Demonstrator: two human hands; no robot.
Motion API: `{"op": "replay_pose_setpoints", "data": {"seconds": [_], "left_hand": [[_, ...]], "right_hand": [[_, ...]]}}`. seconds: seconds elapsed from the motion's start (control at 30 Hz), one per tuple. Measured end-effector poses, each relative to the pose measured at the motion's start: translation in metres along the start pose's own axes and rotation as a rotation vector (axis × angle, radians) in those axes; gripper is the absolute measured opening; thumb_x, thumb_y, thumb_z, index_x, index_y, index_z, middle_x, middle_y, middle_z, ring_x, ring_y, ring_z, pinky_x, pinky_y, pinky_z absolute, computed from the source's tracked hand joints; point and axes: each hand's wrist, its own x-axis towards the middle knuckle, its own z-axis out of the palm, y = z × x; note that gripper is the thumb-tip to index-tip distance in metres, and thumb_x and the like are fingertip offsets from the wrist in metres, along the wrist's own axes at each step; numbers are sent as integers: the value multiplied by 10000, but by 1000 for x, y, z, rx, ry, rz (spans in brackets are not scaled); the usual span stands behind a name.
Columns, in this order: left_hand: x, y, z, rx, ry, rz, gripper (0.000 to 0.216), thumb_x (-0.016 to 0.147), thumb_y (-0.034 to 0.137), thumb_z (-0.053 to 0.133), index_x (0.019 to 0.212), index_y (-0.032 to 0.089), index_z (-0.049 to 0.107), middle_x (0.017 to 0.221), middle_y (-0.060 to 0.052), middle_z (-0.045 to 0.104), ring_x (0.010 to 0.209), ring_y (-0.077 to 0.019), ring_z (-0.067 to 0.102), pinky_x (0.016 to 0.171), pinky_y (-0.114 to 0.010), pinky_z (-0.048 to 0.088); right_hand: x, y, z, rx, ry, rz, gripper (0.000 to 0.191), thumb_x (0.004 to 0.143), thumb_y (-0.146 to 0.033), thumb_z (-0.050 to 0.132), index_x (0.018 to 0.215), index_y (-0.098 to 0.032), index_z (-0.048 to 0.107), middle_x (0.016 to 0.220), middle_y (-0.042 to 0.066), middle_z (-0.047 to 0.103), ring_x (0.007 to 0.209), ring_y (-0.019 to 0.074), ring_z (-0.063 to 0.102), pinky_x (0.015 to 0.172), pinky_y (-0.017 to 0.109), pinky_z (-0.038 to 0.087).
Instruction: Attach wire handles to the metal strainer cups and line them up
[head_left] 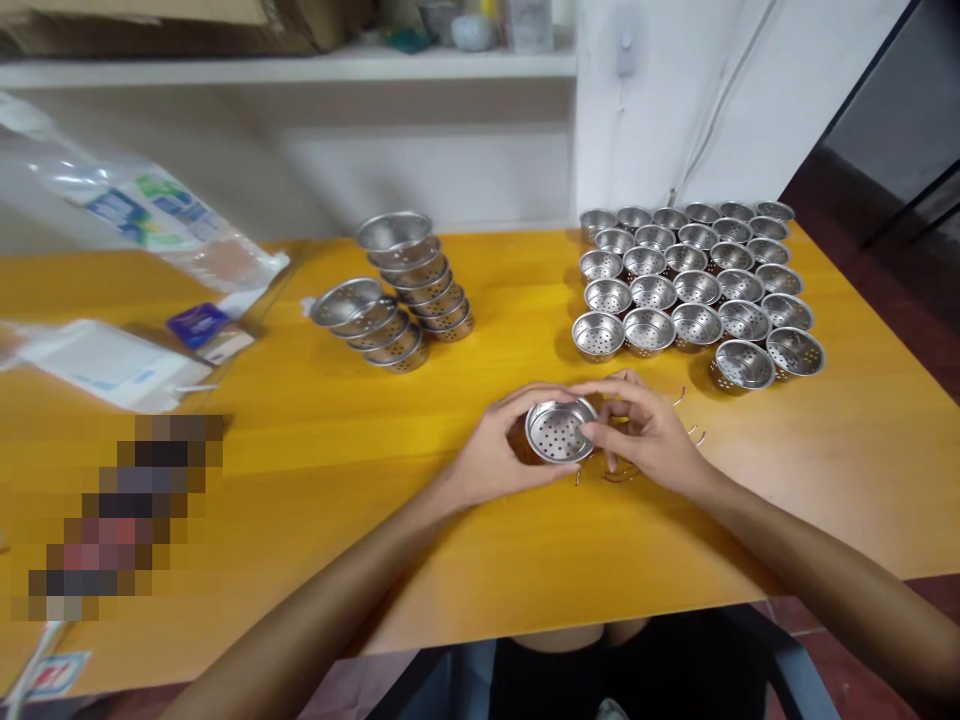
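Note:
A small perforated metal cup (559, 432), its open top towards me, is between my hands near the middle of the table. My left hand (499, 440) is curved around its left side, with the thumb at the near edge and fingers along the far edge. My right hand (641, 430) is at the cup's right side, thumb and fingers bent at the rim; whether a wire is pinched there I cannot make out. Several thin curved wires (621, 477) lie on the table under and beside my right hand.
Rows of similar perforated cups (697, 325) stand at the right back. Two leaning stacks of cups (405, 345) are left of centre. A clear plastic bag (225, 262), a purple packet (196, 325) and a white pack (105, 365) lie at left. A shelf (300, 70) runs behind the table.

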Motion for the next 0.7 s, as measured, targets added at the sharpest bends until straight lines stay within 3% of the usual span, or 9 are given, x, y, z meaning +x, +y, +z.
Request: {"op": "replay_pose_setpoints", "data": {"seconds": [0.07,0.13,0.2,0.3,0.4,0.57,0.63,0.7], "left_hand": [[-2,-1,2,130,23,103,608,765,268,947,1316,258,689,1361,-113,696,1278,-300,679,1120,-498,546],[-3,-2,3,229,13,146,635,783,233,920,1367,286,677,1384,-112,662,1304,-307,656,1124,-510,549],[-3,-3,1,297,0,150,673,803,201,882,1427,305,650,1388,-108,636,1296,-305,646,1116,-510,555],[-2,-5,-3,373,3,156,681,835,183,829,1475,317,638,1392,-105,595,1292,-297,628,1126,-504,551],[-1,-5,-6,445,28,160,619,882,192,787,1473,327,661,1351,-97,561,1258,-276,622,1094,-475,572],[12,5,-6,596,54,211,592,948,203,749,1511,347,637,1365,-104,568,1263,-282,604,1090,-489,572],[28,14,-2,662,84,245,600,964,229,756,1533,351,612,1386,-108,591,1296,-300,585,1133,-529,545],[51,24,8,670,77,259,624,965,251,767,1553,355,586,1437,-110,593,1338,-314,579,1174,-552,522]], "right_hand": [[1,3,-2,7,-13,44,593,879,-488,859,1390,-316,613,1120,28,573,671,107,598,476,260,551],[2,3,-8,-121,2,17,517,954,-513,776,1382,-301,579,1103,31,613,670,123,605,513,277,537],[2,-2,-18,-473,86,-71,311,1063,-501,624,1231,-242,660,1046,64,673,757,172,642,618,310,525],[-1,-13,-37,-1194,220,-103,347,1122,-363,475,999,-166,733,996,152,716,938,290,680,726,373,470],[-4,-20,-45,-1645,189,-13,322,1091,-220,470,1002,-111,759,1011,206,725,1012,366,689,753,409,446],[-8,-17,-30,-1722,-9,53,236,1032,-128,535,1054,-108,769,1050,196,750,1015,344,717,751,388,463],[-11,-12,-21,-1710,-72,3,207,1008,-110,562,1037,-109,767,1026,188,759,966,320,728,704,370,452],[-15,-6,-13,-1724,-57,-143,180,967,-73,586,979,-107,762,943,176,757,864,289,719,637,356,413]]}}
